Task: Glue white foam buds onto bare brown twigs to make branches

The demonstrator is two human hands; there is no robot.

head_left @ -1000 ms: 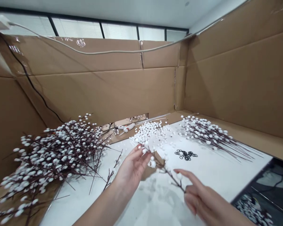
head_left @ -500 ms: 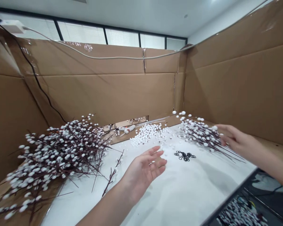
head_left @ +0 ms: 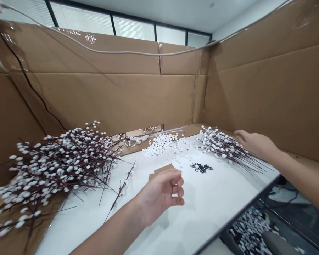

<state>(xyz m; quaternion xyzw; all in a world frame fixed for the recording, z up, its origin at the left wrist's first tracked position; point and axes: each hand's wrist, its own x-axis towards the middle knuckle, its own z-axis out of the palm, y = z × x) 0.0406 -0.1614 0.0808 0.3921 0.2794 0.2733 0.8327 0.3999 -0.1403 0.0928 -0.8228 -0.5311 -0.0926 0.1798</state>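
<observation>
Since half a second ago, the right hand (head_left: 256, 143) has shifted to the far edge of the right bundle of berry stems (head_left: 220, 143), and the left hand (head_left: 163, 194) curls more loosely inward. That bundle lies toward the right of the white tabletop (head_left: 191, 216), white berries pointing away, bare stems trailing nearer. Whether the right fingertips hold or touch a stem I cannot tell; the left hand is empty, its fingers bent with a gap to the thumb. Working here cleanly, I judge, means keeping stems parallel, handling them by their bare lengths, and lifting fingers straight clear so no berries snag. Black rings (head_left: 201, 167) lie between the hands, a cardboard piece (head_left: 163, 169) just behind the left one. Farther off are loose white balls (head_left: 162, 143), a glue gun (head_left: 139, 139) and, leftward, a larger tangled heap (head_left: 69, 159).
</observation>
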